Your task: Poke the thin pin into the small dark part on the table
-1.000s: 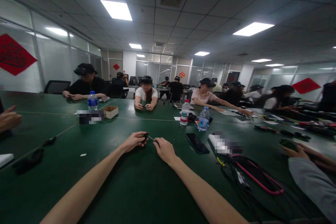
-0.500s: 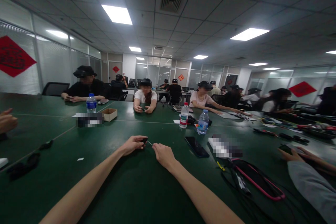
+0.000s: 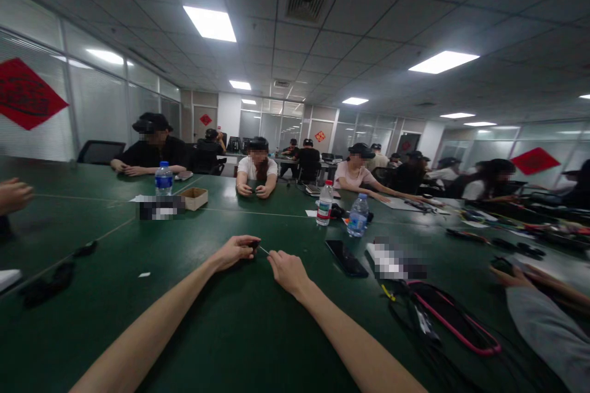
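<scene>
Over the green table, my left hand (image 3: 237,252) pinches a small black object (image 3: 254,245), mostly hidden by the fingers. A thin, light metallic rod (image 3: 263,250) reaches from the closed fingertips of my right hand (image 3: 286,268) to the black object. Whether its tip goes into the object or only touches it, I cannot tell. To the right of my right hand lies a dark smartphone (image 3: 346,258), flat on the table.
Two water bottles, one red-capped (image 3: 324,204) and one blue-capped (image 3: 357,216), stand beyond the phone. Right of me lie a pink-edged black pouch (image 3: 454,316) and cables. A small cardboard box (image 3: 194,199) sits ahead left. Co-workers' hands rest at both sides and across the table (image 3: 193,313).
The view has turned slightly left. My hands keep nearly the same pose, and the black object in my left hand looks slightly tilted.
</scene>
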Tool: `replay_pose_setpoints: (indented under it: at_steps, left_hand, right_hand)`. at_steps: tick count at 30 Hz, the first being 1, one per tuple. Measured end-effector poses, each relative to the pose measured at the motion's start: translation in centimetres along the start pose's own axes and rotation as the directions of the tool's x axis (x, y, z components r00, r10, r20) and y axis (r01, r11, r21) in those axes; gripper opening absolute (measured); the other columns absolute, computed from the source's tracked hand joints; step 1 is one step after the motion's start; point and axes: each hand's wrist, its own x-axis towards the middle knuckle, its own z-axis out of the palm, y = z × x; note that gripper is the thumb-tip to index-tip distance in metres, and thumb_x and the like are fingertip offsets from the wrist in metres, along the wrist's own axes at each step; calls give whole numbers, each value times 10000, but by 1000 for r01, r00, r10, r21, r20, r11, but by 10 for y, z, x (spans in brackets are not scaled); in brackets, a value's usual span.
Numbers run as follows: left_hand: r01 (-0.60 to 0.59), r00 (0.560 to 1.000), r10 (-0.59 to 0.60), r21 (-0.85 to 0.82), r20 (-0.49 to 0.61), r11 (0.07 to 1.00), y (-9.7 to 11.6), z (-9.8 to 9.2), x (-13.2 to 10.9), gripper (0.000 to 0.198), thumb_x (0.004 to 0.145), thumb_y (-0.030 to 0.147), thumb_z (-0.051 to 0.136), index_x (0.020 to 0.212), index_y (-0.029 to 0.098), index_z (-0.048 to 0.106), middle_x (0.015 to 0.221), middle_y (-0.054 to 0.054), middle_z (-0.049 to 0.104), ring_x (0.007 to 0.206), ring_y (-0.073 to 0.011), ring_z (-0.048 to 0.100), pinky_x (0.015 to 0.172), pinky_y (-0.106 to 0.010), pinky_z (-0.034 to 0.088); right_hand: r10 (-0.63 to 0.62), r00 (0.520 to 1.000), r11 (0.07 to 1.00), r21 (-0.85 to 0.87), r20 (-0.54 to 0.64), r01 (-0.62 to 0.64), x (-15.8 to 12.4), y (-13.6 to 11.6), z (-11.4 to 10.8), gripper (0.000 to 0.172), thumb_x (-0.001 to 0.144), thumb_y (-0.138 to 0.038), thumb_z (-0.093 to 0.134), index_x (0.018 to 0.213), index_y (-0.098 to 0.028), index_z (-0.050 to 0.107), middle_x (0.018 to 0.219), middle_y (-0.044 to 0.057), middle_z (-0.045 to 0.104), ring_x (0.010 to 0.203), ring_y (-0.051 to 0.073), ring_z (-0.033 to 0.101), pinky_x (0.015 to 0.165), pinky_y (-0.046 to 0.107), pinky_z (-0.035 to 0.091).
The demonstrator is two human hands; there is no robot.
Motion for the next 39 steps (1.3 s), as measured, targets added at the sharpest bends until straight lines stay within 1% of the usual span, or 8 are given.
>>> replay_pose_setpoints:
  at_steps: [5,11,16,19,22,28,33,39]
  left_hand:
    - [26,1000,-26,-46,4,999,2,2,0,441,715,153,674,1141,139,557,1087,-151,578,854,-186,612,685,-263,499]
    - [60,997,-63,-73,-43,996,6,6,-2,418,732,174,674,1122,137,529,1056,-166,594,855,-216,635,624,-257,516]
    - [44,996,-49,-80,-70,996,5,6,-1,407,750,204,660,1122,136,511,1048,-164,587,889,-238,632,599,-252,522]
    - [36,995,-45,-101,-93,994,5,6,0,420,770,222,638,1155,142,490,1074,-169,572,902,-244,630,591,-255,525]
    - [34,995,-45,-117,-89,993,6,5,-1,455,784,232,620,1206,157,467,1106,-172,558,912,-249,628,584,-255,527]
    - [28,998,-36,-137,-54,990,6,3,0,548,792,203,602,1301,244,403,1120,-148,553,908,-242,634,614,-276,537]
    - [29,999,-33,-144,-28,989,3,2,0,502,783,202,614,1258,235,453,1103,-146,554,890,-238,636,655,-304,539]
    - [-11,999,3,-165,-44,986,2,1,0,475,750,170,647,1201,210,503,1012,-118,587,949,-227,606,806,-371,506]
  right_hand:
    - [13,1000,1000,3,26,-14,1,-2,-3,406,963,-395,182,1089,-209,520,961,77,611,747,139,602,632,235,427]
    - [18,1000,999,32,14,-18,1,-1,-2,408,963,-398,186,1080,-197,522,941,74,610,725,133,599,605,224,426]
    - [-13,1000,999,34,9,12,1,-1,-3,409,966,-391,171,1083,-204,516,932,64,608,704,123,592,589,215,418]
    - [-40,999,999,27,25,40,0,-3,-6,405,967,-392,172,1094,-210,510,924,57,608,703,118,590,588,209,415]
    - [-44,998,999,15,37,43,0,-3,-7,396,965,-394,188,1083,-209,518,931,58,608,714,119,592,593,208,416]
    - [-42,999,999,-2,30,42,1,-5,-6,424,961,-420,169,1046,-214,531,927,56,609,722,125,596,601,217,418]
    - [-58,998,998,2,27,58,1,-5,-6,444,958,-431,153,1032,-216,535,929,56,609,723,130,595,603,222,415]
    - [-51,997,999,7,53,50,1,-5,-6,447,956,-439,166,1027,-212,546,945,62,599,737,128,592,624,229,418]
